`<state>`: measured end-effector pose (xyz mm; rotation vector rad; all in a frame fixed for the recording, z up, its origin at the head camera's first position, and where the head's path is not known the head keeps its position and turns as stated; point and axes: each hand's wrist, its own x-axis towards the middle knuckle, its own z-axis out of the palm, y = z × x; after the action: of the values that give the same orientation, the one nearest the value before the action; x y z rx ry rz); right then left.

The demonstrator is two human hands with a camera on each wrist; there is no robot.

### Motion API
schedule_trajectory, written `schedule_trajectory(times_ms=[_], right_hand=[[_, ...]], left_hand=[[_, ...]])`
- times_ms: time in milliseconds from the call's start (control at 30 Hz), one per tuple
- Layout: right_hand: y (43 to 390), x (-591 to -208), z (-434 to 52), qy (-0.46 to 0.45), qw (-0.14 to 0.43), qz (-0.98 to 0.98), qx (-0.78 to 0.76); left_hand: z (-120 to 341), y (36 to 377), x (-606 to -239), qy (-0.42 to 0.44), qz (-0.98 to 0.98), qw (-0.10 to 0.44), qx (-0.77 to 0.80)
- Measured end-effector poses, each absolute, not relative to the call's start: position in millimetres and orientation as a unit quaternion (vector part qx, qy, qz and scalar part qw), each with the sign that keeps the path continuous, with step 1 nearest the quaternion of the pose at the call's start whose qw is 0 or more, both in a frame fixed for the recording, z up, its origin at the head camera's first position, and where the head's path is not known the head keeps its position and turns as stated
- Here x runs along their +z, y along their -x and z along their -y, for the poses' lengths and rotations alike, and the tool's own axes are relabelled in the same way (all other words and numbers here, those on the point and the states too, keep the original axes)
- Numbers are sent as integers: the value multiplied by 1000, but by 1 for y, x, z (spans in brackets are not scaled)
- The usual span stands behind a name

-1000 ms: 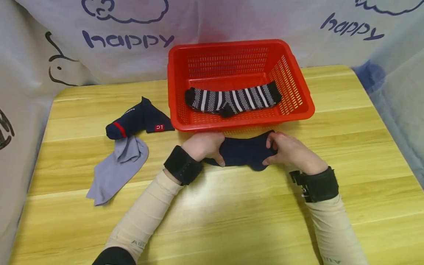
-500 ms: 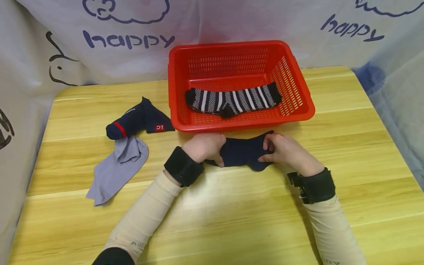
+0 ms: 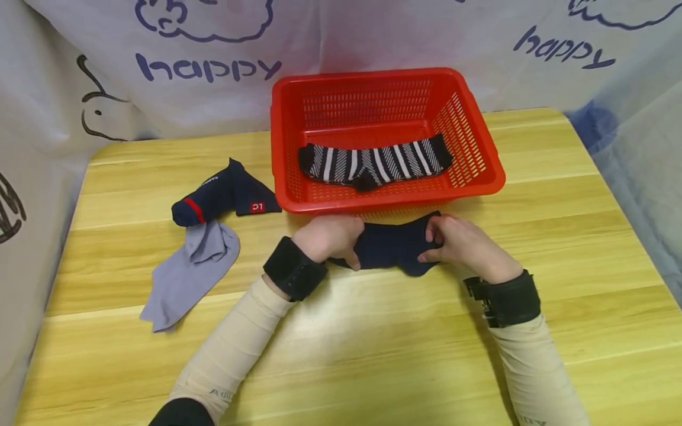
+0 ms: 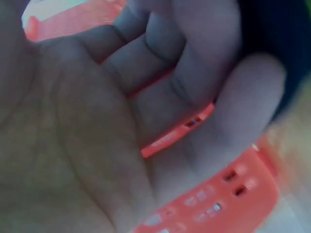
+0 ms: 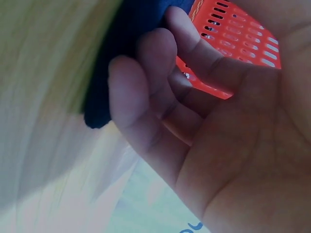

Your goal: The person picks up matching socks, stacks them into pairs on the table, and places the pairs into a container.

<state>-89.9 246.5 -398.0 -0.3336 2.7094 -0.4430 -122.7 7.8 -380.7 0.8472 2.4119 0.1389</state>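
A dark navy sock (image 3: pixel 391 247) lies on the wooden table (image 3: pixel 373 337) just in front of the red basket (image 3: pixel 383 198). My left hand (image 3: pixel 330 236) grips its left end with curled fingers (image 4: pixel 204 73). At the other end my right hand (image 3: pixel 458 242) pinches the cloth, and the navy sock (image 5: pixel 126 53) shows against its curled fingers (image 5: pixel 146 82) in the right wrist view. A black-and-white striped sock (image 3: pixel 373 163) lies inside the basket.
A navy sock with a red band (image 3: pixel 221 195) and a grey sock (image 3: pixel 186 275) lie on the table's left part. A white printed cloth (image 3: pixel 202 65) hangs behind the table. The basket's rim (image 4: pixel 214 204) fills the background of the left wrist view.
My right hand has slid a little leftward along the navy sock, bunching it shorter. The left hand has held its place.
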Motion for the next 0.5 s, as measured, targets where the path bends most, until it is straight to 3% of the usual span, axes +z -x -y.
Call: schedule_trajectory(times_ms=[300,500], right_hand=[[90,-397,-246,120,186,-962,-157],[91,-397,-245,120,189,-962,-157]], left_hand=[[-8,105,-344,-422,-858,231,182],[14,99,-310,-473,-814,106,319]])
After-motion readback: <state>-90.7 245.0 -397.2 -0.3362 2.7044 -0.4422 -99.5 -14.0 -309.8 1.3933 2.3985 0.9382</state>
